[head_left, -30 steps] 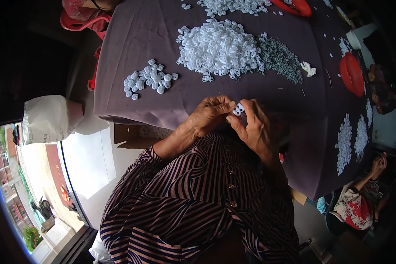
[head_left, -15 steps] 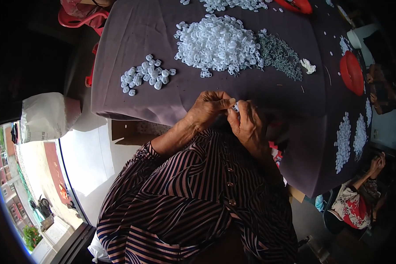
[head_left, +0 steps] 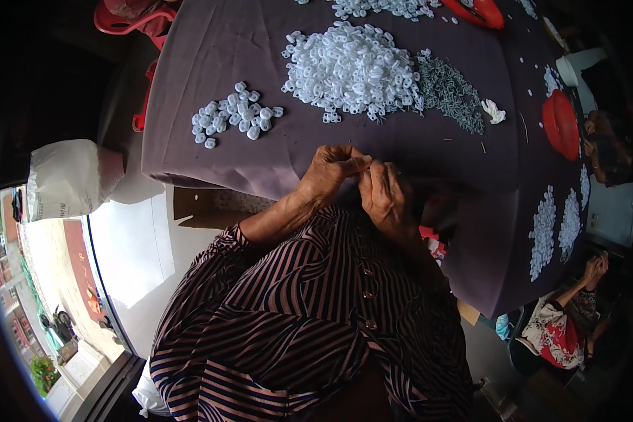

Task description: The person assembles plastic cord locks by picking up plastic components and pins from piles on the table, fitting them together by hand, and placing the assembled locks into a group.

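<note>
On the table [head_left: 214, 53], across the upper middle of the frame, I see the heap [head_left: 352, 70] at top centre, with the bits [head_left: 451, 95] against its right side, the scrap [head_left: 494, 111] just right of those, and the cluster [head_left: 235, 114] lower, well to the left. The left hand [head_left: 328, 172] and right hand [head_left: 387, 193] meet mid-frame, below the heap, with the box [head_left: 185, 202] lower left of them, under the table's edge. The bag [head_left: 67, 179] stands at left, the bowl [head_left: 561, 125] at upper right, another person [head_left: 555, 330] at lower right.
</note>
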Demonstrator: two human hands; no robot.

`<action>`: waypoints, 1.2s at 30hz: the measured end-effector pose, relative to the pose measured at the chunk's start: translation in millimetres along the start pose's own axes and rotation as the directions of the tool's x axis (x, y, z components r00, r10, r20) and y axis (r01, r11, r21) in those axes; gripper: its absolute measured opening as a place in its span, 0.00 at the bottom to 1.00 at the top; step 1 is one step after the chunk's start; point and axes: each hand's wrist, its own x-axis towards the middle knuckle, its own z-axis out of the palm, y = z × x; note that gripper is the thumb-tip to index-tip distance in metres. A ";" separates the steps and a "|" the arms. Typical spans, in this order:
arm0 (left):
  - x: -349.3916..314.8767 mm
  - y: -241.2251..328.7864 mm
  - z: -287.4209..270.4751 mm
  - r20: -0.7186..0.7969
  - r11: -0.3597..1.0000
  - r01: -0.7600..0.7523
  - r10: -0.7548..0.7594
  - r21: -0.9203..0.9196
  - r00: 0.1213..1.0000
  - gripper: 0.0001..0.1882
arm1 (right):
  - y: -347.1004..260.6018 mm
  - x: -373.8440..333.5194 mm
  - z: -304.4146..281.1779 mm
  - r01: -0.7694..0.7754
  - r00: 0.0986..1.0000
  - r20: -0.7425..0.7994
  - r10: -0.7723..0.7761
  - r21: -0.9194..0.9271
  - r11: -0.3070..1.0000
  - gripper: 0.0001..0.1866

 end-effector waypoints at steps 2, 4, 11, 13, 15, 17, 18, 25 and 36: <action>-1.8 2.9 -3.0 0.013 1.000 0.001 -0.001 0.000 1.000 0.07 | -2.8 3.5 1.6 -0.002 1.000 0.002 0.002 0.011 1.000 0.06; -2.4 5.1 -7.1 -0.006 0.999 -0.032 0.032 -0.001 0.999 0.06 | -4.4 6.7 7.8 -0.062 0.998 0.034 0.061 0.032 0.998 0.06; -8.3 22.7 -11.4 0.018 0.999 0.004 -0.003 -0.053 1.000 0.06 | -2.3 15.8 -7.4 -0.277 0.960 0.162 0.226 0.470 0.838 0.12; -3.1 30.7 -18.1 -0.017 0.975 -0.200 0.203 0.092 0.979 0.06 | 11.7 20.5 -14.3 -0.449 0.893 0.212 0.396 0.467 0.762 0.11; -4.3 39.5 -24.9 -0.075 0.949 -0.256 0.273 0.185 0.959 0.06 | 40.3 26.8 -11.4 -0.439 0.895 0.068 0.441 0.310 0.843 0.07; -4.6 46.7 -32.7 -0.127 0.875 -0.326 0.391 0.358 0.912 0.06 | 67.5 33.4 -11.8 -0.466 0.883 0.030 0.468 0.171 0.868 0.05; -8.6 53.1 -38.4 -0.143 0.828 -0.346 0.446 0.442 0.884 0.06 | 72.8 41.4 -12.8 -0.447 0.892 -0.008 0.452 0.132 0.885 0.05; -37.0 90.4 -90.3 -0.159 0.428 -0.180 0.644 0.885 0.748 0.04 | 67.3 59.5 -3.4 -0.394 0.915 0.052 0.400 -0.096 0.914 0.04; -55.1 128.3 -143.4 0.049 -0.067 -0.003 0.697 0.998 0.715 0.04 | 30.1 64.1 -2.5 -0.478 0.826 -0.163 0.540 0.305 0.823 0.05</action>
